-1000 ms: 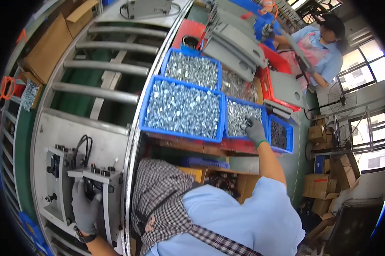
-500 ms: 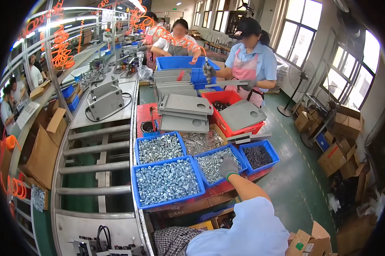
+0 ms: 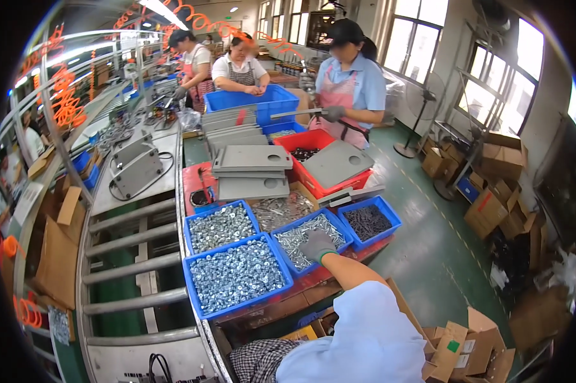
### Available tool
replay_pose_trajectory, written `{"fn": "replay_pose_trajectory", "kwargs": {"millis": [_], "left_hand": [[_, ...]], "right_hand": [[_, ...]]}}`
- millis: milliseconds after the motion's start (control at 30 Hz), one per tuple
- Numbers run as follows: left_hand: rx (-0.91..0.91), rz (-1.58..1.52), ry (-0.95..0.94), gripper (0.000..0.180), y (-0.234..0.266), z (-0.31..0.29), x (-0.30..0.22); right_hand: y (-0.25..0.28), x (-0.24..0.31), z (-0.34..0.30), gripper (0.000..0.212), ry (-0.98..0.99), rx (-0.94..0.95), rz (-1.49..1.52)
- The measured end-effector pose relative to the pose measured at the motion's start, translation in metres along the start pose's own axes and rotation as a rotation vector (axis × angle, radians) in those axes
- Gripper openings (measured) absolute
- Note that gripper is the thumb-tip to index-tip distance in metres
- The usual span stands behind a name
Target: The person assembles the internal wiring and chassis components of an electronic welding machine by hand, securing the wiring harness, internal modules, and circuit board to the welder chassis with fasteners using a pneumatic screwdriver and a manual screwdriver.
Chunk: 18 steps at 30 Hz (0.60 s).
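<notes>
My right hand (image 3: 318, 246), in a grey glove with a green cuff edge, reaches down into a blue bin (image 3: 293, 269) of long silver screws (image 3: 292, 239). It touches the screws, and its fingertips are hidden, so whether it grips any cannot be told. My left hand is out of view. To the left of that bin stand two blue bins with small round metal parts, a large near one (image 3: 237, 274) and a smaller one (image 3: 221, 228) behind it. On the right is a blue bin of dark screws (image 3: 366, 223).
Grey metal panels (image 3: 252, 157) are stacked behind the bins, and another panel (image 3: 336, 164) lies over a red crate (image 3: 308, 143). A roller conveyor (image 3: 135, 268) runs along the left. A co-worker in a pink apron (image 3: 340, 92) holds a panel. Cardboard boxes (image 3: 470, 345) lie at lower right.
The view has shifted, so the bins appear farther left. My right hand stays in the screw bin and now sits nearer its front. The co-worker's hand tool has moved up from the panel.
</notes>
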<state>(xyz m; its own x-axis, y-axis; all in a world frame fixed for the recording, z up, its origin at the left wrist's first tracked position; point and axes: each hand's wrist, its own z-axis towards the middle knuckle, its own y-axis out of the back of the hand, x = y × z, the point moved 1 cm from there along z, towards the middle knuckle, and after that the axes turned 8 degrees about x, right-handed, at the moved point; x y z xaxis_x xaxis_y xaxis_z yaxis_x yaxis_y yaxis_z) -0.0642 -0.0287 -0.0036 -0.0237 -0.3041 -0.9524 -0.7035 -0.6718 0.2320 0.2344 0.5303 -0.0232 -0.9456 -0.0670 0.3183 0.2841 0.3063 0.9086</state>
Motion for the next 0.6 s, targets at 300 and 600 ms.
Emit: {"fn": "replay_pose_trajectory", "kwargs": {"millis": [300, 600], "left_hand": [[-0.186, 0.113, 0.104, 0.042, -0.019, -0.011, -0.054], [0.009, 0.383, -1.480, 0.039, 0.045, 0.050, 0.027]], "right_hand": [[0.004, -0.007, -0.004, 0.031, -0.065, -0.091, 0.117], [-0.010, 0.000, 0.000, 0.029, -0.077, -0.128, 0.200]]}}
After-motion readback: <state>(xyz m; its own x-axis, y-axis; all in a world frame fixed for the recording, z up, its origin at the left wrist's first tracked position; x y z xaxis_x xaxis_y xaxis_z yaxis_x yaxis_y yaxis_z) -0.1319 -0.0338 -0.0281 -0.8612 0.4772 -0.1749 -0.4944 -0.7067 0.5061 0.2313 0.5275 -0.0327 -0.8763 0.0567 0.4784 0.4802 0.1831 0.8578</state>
